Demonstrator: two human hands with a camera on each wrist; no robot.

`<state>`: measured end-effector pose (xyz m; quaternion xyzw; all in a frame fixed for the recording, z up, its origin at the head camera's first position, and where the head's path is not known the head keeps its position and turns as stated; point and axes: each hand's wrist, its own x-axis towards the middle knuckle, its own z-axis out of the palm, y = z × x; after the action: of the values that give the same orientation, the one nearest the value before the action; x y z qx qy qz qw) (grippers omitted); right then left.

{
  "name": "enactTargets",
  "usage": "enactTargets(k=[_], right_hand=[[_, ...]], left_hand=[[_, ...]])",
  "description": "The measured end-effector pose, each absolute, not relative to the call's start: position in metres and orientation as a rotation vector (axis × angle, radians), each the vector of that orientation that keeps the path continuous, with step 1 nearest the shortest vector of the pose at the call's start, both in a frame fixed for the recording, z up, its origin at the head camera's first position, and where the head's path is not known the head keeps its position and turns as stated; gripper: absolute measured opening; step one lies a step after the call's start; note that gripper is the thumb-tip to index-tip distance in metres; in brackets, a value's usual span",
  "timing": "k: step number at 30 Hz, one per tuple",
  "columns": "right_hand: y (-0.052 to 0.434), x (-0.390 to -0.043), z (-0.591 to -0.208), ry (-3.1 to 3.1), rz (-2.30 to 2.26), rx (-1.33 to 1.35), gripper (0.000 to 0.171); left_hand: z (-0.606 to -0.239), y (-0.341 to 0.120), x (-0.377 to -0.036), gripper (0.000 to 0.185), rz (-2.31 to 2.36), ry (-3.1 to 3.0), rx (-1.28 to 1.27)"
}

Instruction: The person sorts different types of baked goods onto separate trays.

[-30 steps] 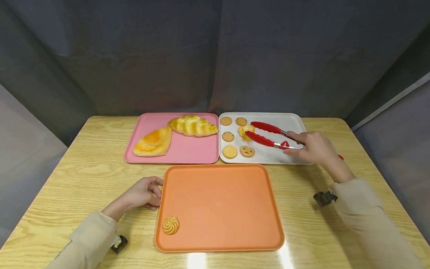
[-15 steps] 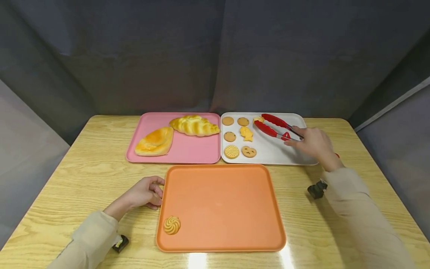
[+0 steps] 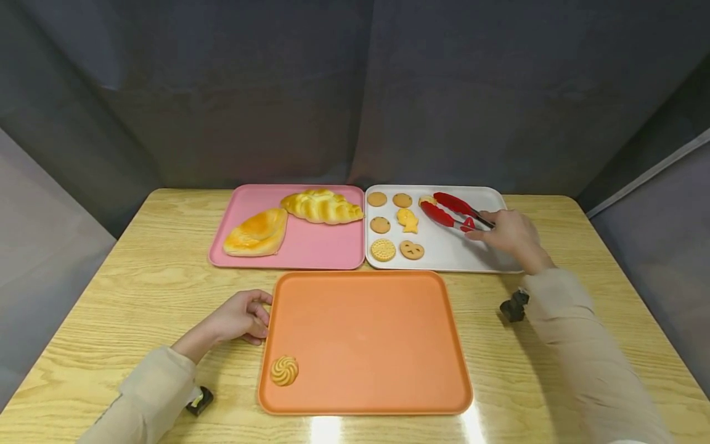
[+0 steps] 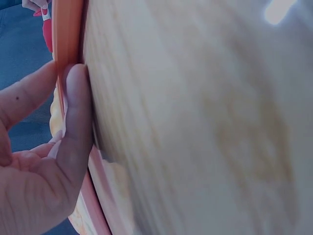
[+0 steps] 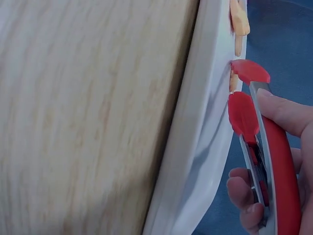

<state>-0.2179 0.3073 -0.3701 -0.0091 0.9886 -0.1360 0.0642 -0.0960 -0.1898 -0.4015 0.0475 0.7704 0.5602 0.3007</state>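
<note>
In the head view, my right hand (image 3: pixel 511 237) grips a pair of red-tipped tongs (image 3: pixel 455 203) above the white tray (image 3: pixel 460 256). The tongs' tips are at a pale yellow cookie (image 3: pixel 428 200), which they partly cover; whether they squeeze it I cannot tell. To its left lie a fish-shaped cookie (image 3: pixel 407 220) and a round cookie (image 3: pixel 402 200). A pretzel-shaped cookie (image 3: pixel 412 250) is nearer the front. My left hand (image 3: pixel 238 317) pinches the left rim of the orange tray (image 3: pixel 360 404); the left wrist view shows thumb and finger at that rim (image 4: pixel 68 34). One swirl cookie (image 3: pixel 285 371) lies in its front left corner.
A pink tray (image 3: pixel 322 253) at the back left bears a braided bread (image 3: pixel 322 206) and a golden bun (image 3: pixel 256 233). It adjoins the white tray. The wooden table (image 3: pixel 166 265) ends at dark curtains (image 3: pixel 249 92) behind and at the sides.
The tongs have carried the pale yellow cookie from over the fish-shaped cookie back and right, onto or just above the white tray, uncovering the fish-shaped cookie. My left hand stays at the orange tray's rim.
</note>
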Motion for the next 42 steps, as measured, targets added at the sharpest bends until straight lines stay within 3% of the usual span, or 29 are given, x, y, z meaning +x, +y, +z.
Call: enactTargets(k=[9, 18, 42], right_hand=[[0.306, -0.196, -0.355, 3.049, -0.462, -0.055, 0.078], [0.285, -0.160, -0.341, 3.167, -0.438, -0.358, 0.067], [0.232, -0.102, -0.340, 3.177, -0.547, -1.008, 0.059]], left_hand=[[-0.401, -0.191, -0.096, 0.055, 1.477, 2.046, 0.130], [-0.401, -0.190, -0.096, 0.054, 1.479, 2.043, 0.129], [-0.400, -0.189, -0.096, 0.055, 1.477, 2.051, 0.101]])
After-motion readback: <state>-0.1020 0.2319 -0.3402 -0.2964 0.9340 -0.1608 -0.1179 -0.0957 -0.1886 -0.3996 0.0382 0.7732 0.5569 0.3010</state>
